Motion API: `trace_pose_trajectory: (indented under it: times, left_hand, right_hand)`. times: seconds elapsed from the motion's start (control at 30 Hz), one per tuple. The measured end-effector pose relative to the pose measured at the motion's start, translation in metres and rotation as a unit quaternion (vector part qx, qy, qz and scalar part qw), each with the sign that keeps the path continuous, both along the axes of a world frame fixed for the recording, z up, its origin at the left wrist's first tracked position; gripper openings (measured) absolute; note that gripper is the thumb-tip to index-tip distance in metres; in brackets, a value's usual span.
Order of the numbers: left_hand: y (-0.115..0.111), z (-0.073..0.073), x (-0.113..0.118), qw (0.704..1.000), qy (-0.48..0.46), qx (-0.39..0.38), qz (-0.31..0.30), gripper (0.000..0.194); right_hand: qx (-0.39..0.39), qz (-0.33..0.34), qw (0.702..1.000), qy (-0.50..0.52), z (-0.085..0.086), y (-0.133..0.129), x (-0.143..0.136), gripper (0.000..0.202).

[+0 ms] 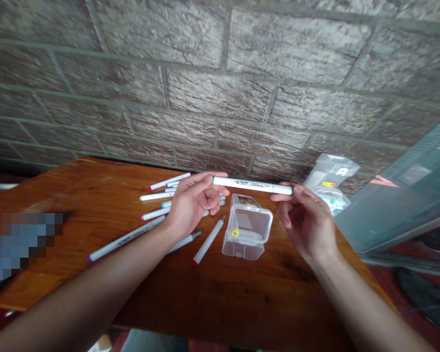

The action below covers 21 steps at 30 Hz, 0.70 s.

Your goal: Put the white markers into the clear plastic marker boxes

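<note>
A white marker (252,185) with green ends is held level above the table, one end in each hand. My left hand (190,203) pinches its left end between thumb and fingers. At the opposite end, the thumb and fingers of my right hand (310,220) grip the green tip. Below and between the hands stands a clear plastic box (245,247). Several white markers lie on the table around and under my left hand, among them a red-ended marker (209,242) and a long purple-ended marker (122,239). My left hand and forearm hide parts of some.
The wooden table (223,298) meets a brick wall (220,98) at the back. Clear plastic containers (326,176) stand at the back right, near a glass panel (407,195). A pixelated blue patch (18,249) covers something at the left.
</note>
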<state>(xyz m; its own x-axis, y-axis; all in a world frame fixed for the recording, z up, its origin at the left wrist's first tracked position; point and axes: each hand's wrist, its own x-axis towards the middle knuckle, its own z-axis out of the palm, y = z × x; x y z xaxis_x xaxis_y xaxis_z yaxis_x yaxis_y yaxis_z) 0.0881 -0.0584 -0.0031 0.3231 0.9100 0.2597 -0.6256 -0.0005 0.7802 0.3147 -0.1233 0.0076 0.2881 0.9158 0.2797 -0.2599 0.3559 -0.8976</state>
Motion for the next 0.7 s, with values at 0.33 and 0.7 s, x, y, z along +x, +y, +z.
trace_pose_trajectory:
  times: [0.33, 0.7]
  left_hand:
    - [-0.0031, -0.0074, 0.0008, 0.987, 0.087, 0.116, 0.069, 0.025]
    - [-0.0062, -0.0047, 0.0027, 0.969, 0.155, 0.158, 0.106, 0.023]
  right_hand:
    - [0.006, -0.028, 1.000, -0.013, -0.0011, 0.0003, -0.0033, 0.024]
    - [0.028, -0.043, 0.996, -0.069, -0.0039, -0.0018, -0.0032, 0.027]
